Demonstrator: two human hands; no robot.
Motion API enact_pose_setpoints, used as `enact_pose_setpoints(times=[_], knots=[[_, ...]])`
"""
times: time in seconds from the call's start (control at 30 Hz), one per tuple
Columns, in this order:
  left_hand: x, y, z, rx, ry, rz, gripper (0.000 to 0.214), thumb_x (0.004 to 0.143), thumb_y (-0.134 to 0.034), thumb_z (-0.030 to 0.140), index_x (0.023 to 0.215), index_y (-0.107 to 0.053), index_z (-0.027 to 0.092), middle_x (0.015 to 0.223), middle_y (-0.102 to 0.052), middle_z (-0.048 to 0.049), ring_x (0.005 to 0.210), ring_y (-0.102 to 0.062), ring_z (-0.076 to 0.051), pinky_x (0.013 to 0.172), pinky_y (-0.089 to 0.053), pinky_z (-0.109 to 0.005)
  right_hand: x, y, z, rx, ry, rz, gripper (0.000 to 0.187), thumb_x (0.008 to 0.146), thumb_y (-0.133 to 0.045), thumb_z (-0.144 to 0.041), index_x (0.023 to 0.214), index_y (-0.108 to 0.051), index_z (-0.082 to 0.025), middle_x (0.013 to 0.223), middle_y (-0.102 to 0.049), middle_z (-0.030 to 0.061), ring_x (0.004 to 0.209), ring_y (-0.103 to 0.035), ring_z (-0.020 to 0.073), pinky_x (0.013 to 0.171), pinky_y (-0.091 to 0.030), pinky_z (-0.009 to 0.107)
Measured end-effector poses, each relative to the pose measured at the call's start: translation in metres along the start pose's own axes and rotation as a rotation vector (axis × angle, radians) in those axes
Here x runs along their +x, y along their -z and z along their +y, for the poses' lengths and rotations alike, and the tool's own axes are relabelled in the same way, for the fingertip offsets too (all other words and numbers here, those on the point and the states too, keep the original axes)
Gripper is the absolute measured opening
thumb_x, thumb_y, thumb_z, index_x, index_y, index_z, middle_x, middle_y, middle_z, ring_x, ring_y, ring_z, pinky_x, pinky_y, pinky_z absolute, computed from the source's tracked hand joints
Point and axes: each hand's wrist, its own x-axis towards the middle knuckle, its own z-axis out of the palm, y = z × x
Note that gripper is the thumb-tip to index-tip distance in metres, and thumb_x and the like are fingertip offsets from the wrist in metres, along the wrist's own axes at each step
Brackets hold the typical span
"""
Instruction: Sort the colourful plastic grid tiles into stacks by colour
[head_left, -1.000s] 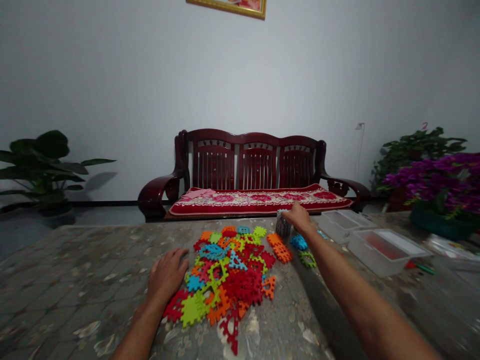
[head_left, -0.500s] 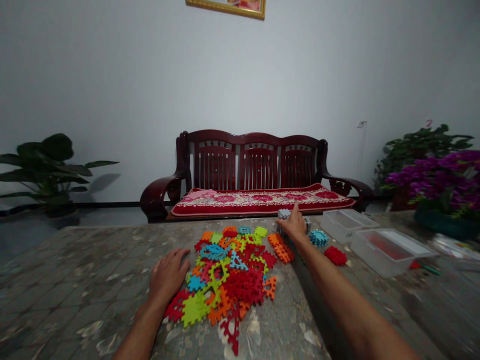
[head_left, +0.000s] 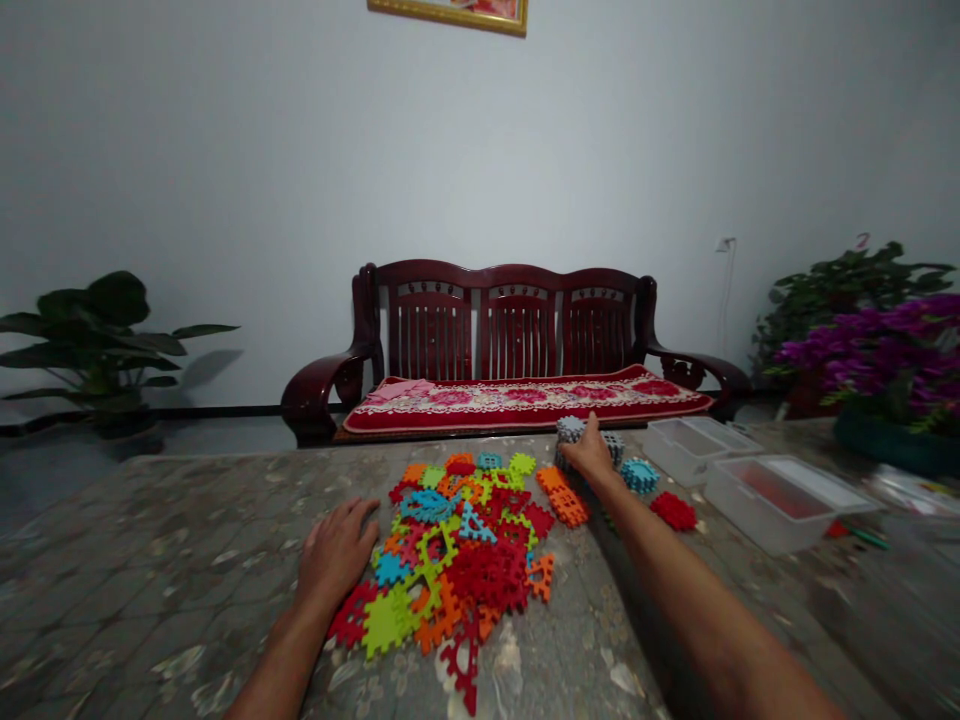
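My left hand [head_left: 339, 545] lies on the table with its fingers stretched out, beside the left edge of a mixed pile of toothed plastic building pieces [head_left: 480, 570] in red, orange, green and blue. At the far side of the table, my right hand [head_left: 590, 455] is closed about a stack of grey toothed pieces [head_left: 570, 428]; its fingertips are partly hidden behind the stack. Close by are orange pieces [head_left: 568, 507] to the left of my right forearm, a stack of blue pieces [head_left: 640, 475] and a cluster of red pieces [head_left: 673, 511] to its right.
Two clear plastic boxes, one farther back [head_left: 686, 450] and one nearer [head_left: 776, 520], stand at the right. Beyond them is a pot of purple flowers [head_left: 892, 350]. Across the table's far edge stands a dark wooden bench [head_left: 510, 325] with a red patterned cushion [head_left: 525, 400].
My right hand stays at the grey stack with only a very slight shift. The left hand and the pile look the same.
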Motion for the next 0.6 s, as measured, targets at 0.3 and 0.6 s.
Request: enact_pose_setpoints(times=[0.3, 0.6], knots=[[0.000, 0.000, 0.001, -0.004, 0.004, 0.004, 0.042, 0.095, -0.042, 0.029, 0.127, -0.068, 0.024, 0.138, -0.065, -0.0102, 0.129, -0.057, -0.026, 0.112, -0.038, -0.045, -0.014, 0.018, 0.002, 0.084, 0.023, 0.215, 0.086, 0.080, -0.064, -0.036, 0.154, -0.029, -0.008, 0.145, -0.051, 0.0230, 0.137, -0.046, 0.0341, 0.111, -0.037, 0.043], [-0.003, 0.011, 0.010, -0.001, 0.018, -0.032, 0.043, 0.094, -0.041, 0.029, 0.128, -0.068, 0.022, 0.139, -0.064, -0.0109, 0.131, -0.056, -0.027, 0.113, -0.037, -0.046, -0.102, 0.001, 0.019, 0.428, 0.358, -0.147, 0.045, 0.080, -0.050, -0.021, 0.123, -0.064, -0.017, 0.121, -0.070, 0.0094, 0.110, -0.065, 0.0223, 0.097, -0.050, 0.036]])
